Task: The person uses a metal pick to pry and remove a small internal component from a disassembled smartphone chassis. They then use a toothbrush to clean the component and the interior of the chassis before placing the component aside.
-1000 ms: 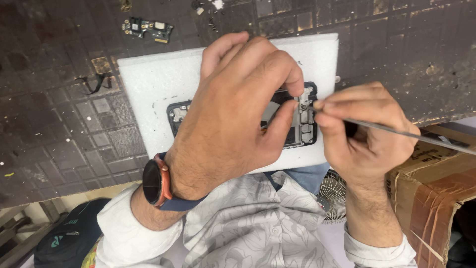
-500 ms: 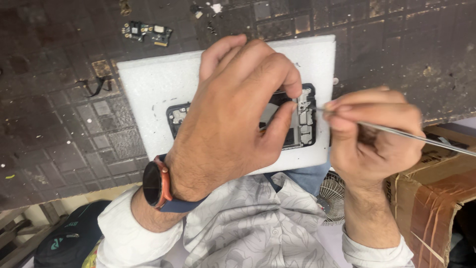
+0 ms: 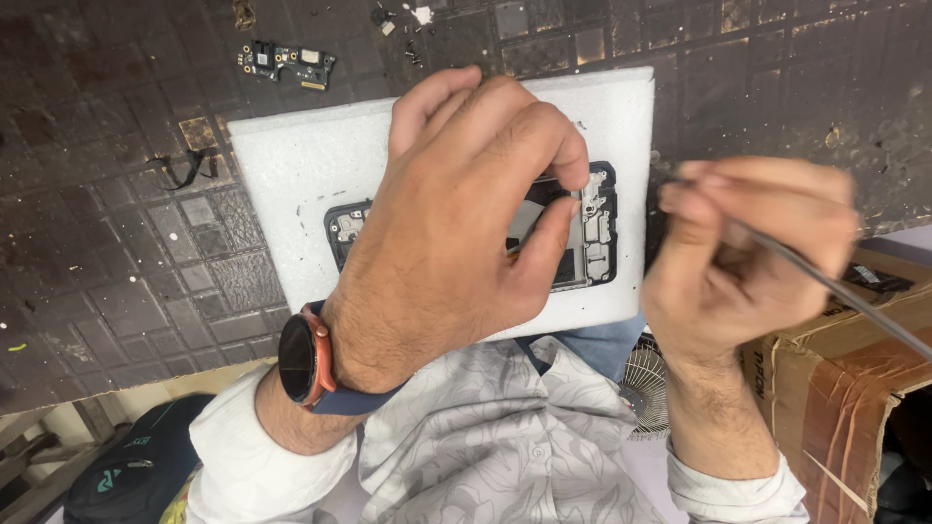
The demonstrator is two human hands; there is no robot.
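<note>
A small circuit board lies far left on the dark bench; my left hand pinches the opened phone on the white foam pad. Just right of the pad, my right hand grips thin tweezers.

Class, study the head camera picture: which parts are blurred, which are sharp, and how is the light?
Head view: the right hand and its thin metal tool are smeared by motion blur; the left hand, opened phone and white foam pad are sharp; light is soft and even, without strong glare.
</note>
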